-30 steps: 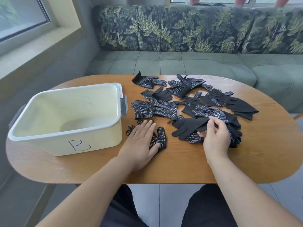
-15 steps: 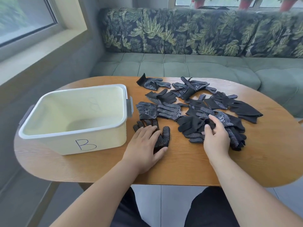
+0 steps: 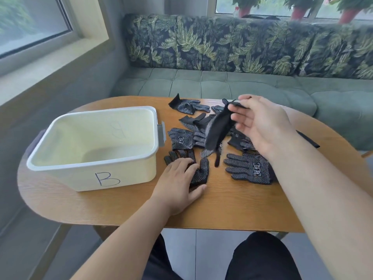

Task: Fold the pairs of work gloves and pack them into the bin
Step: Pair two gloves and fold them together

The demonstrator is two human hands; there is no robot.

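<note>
Several black work gloves with white grip dots lie scattered on the oval wooden table (image 3: pixel 232 209). My left hand (image 3: pixel 177 184) rests flat, fingers spread, on one dotted glove (image 3: pixel 198 172) beside the bin. My right hand (image 3: pixel 260 126) is raised above the pile and pinches the cuff of a black glove (image 3: pixel 217 131), which hangs down with its fingers dangling. Another dotted glove (image 3: pixel 250 168) lies palm up under my right forearm. The cream plastic bin (image 3: pixel 88 160), marked "B", stands at the table's left with nothing inside.
A green bench sofa (image 3: pixel 222 85) with a leaf-print backrest runs behind the table. A window sill (image 3: pixel 40 67) is at the left, and red plant pots (image 3: pixel 298 12) stand on the far sill. My knees are under the table's near edge.
My right hand has lifted one black glove up out of the pile, and it now hangs in the air. My left hand has stayed flat on its glove. The camera has tilted up.
</note>
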